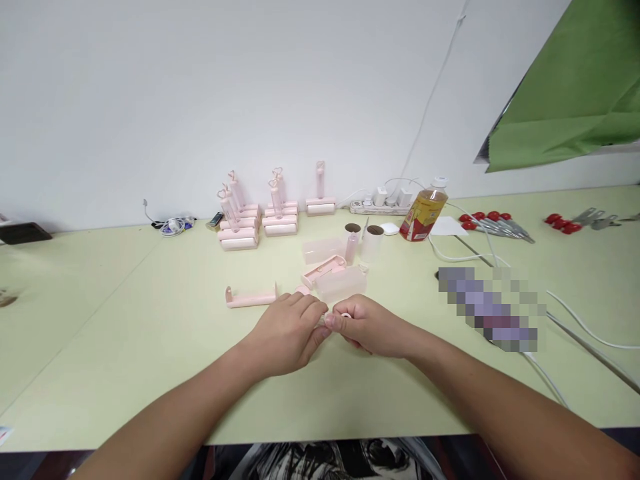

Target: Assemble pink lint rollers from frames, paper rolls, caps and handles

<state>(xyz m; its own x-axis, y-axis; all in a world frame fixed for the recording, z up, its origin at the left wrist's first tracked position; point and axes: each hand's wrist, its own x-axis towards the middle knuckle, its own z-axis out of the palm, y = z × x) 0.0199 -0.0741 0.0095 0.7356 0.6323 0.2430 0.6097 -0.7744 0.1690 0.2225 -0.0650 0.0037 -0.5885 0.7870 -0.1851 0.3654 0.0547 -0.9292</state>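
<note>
My left hand (pixel 290 330) and my right hand (pixel 367 327) meet over the pale green table (pixel 150 347), fingers curled and pinched together on a small white and pink part (pixel 336 318) between them. Most of that part is hidden by the fingers. Just beyond the hands lie a pink handle piece (pixel 250 297), an open pink tray piece (pixel 323 270) and a clear cover (pixel 343 283). Two paper rolls (pixel 373 242) stand behind these.
Several assembled pink rollers (pixel 240 227) stand in rows near the wall. A bottle of amber liquid (pixel 424 212) and a power strip with chargers (pixel 380 203) sit at the back right, with white cables (pixel 575 313) trailing right. Red-handled tools (pixel 493 223) lie further right.
</note>
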